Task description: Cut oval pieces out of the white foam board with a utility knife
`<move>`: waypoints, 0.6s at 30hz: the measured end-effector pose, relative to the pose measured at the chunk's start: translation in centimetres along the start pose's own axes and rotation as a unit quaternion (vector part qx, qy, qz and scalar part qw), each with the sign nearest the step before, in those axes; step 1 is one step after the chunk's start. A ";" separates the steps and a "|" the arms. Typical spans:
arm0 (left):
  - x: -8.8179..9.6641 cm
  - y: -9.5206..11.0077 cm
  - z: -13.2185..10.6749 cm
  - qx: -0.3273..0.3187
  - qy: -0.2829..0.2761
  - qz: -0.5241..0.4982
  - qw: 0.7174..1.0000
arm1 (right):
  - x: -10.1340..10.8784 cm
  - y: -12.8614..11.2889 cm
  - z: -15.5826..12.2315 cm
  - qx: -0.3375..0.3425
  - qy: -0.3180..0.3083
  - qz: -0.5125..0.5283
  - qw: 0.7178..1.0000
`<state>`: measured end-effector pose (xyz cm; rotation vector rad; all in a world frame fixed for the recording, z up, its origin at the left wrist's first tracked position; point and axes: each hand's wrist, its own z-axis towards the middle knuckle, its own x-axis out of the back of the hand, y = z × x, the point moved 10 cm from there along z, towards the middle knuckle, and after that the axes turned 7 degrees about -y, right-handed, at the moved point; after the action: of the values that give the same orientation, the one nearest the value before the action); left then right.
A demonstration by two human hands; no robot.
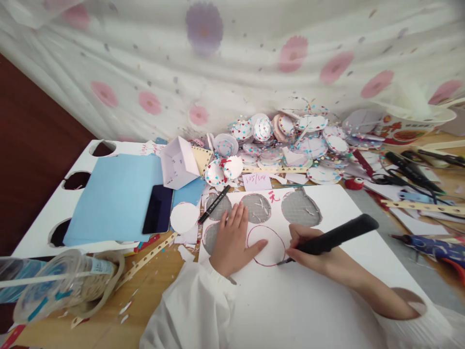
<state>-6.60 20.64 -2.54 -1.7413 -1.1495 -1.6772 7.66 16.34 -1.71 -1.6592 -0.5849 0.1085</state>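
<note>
A white board [290, 315] lies in front of me with several round holes cut through it, a grey surface showing beneath. My left hand [232, 242] presses flat on it, fingers stretched and thumb out, left of a circle [266, 245] drawn in dark red. In my right hand [308, 247] is a craft knife with a thick black handle [337, 235], held like a pen. Its thin dark tip touches the circle's lower edge. A black marker [214, 203] lies just beyond my left fingertips, beside a loose white disc [184, 217].
Behind the board is a heap of confetti-trimmed paper discs [269, 140]. To the left are blue sheets [112, 198], a phone [157, 209], a white box [178, 162] and a clear plastic cup [54, 291]. Scissors [392, 179] and a noodle tub [407, 128] stand right.
</note>
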 end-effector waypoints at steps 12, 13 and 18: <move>0.0 0.0 -0.1 0.002 -0.007 -0.008 1.000 | 0.8 0.5 0.4 0.011 -0.048 0.051 0.998; 0.0 0.1 -0.1 0.003 -0.007 -0.008 1.000 | 0.8 0.6 0.4 0.004 -0.049 0.052 0.997; 0.1 0.0 -0.1 0.010 -0.013 -0.016 1.000 | 2.1 -0.5 0.2 0.052 -0.015 0.121 0.991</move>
<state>-6.66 20.60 -2.46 -1.7459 -1.2092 -1.6604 9.26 17.47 -0.70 -1.6227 -0.3921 0.3366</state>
